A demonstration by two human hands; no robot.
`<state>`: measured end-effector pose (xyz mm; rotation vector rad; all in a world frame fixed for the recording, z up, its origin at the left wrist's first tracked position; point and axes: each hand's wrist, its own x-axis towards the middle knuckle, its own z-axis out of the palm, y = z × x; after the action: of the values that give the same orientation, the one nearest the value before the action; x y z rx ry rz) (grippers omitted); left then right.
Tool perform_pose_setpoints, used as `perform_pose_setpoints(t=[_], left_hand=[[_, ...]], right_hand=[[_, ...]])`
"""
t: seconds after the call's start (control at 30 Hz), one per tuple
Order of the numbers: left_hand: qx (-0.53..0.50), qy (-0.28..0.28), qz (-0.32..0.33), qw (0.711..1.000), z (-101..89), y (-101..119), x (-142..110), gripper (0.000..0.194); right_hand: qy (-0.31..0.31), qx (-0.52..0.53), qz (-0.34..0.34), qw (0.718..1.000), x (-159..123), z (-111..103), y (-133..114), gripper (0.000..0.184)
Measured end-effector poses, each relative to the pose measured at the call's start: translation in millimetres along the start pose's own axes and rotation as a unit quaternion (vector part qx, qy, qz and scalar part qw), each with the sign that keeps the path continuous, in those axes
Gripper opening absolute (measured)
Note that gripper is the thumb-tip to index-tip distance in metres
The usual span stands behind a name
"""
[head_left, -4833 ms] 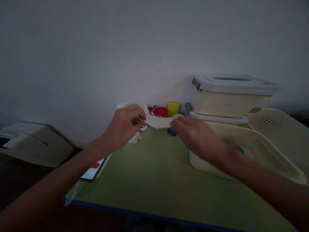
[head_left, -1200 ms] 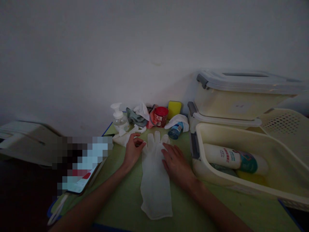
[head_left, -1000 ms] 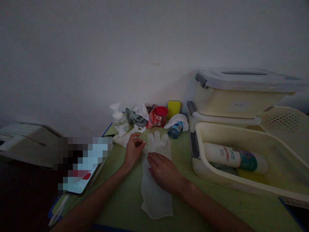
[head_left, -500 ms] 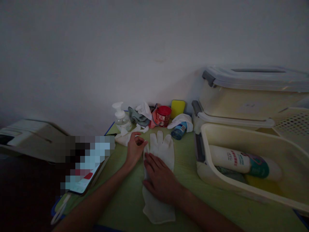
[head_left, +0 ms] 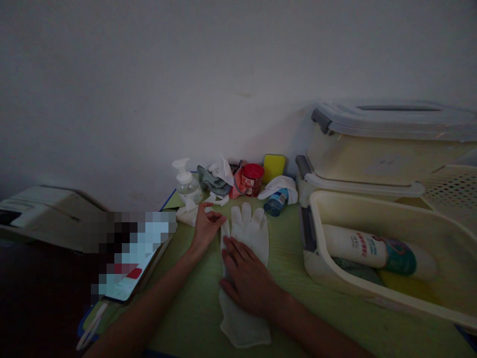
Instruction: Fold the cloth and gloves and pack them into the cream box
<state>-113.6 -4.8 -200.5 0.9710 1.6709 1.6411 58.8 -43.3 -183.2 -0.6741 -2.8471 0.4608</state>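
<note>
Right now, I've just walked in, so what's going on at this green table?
A white glove lies spread on the green table. The bare left hand pinches the tip of its leftmost finger, while the bare right hand lies across its palm. A pump bottle stands behind; to the right, a white bottle lies in an open bin.

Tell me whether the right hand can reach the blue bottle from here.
Probably yes: the right hand rests on the white glove and nothing tall stands between it and the blue bottle, though a white cloth covers part of the bottle.
</note>
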Motion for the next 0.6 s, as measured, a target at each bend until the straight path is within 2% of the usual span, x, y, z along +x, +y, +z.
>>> perform_pose_setpoints(t=[0.13, 0.33, 0.43, 0.5, 0.6], left_hand=[[0.016, -0.024, -0.014, 0.999, -2.0, 1.4, 2.5, 0.048], [0.066, -0.128, -0.026, 0.989, -10.7, 12.3, 9.6, 0.026], [0.082, -0.162, -0.023, 0.983, -13.8, 15.3, 8.3, 0.025], [0.088, -0.17, -0.018, 0.981, -14.2, 15.1, 6.3, 0.025], [0.099, -0.152, -0.002, 0.983, -12.6, 12.2, 4.3, 0.027]], right_hand=[[-0.01, 0.001, -0.001, 1.0, 0.5, -0.1, 0.6, 0.053], [-0.001, -0.004, -0.004, 1.0, 0.5, 0.5, 0.8, 0.053], [0.002, -0.007, -0.004, 1.0, 0.3, 1.3, 0.7, 0.052], [0.005, -0.007, -0.004, 1.0, 0.3, 1.9, 0.8, 0.052], [0.008, -0.009, -0.005, 1.0, 0.3, 2.7, 0.9, 0.052]])
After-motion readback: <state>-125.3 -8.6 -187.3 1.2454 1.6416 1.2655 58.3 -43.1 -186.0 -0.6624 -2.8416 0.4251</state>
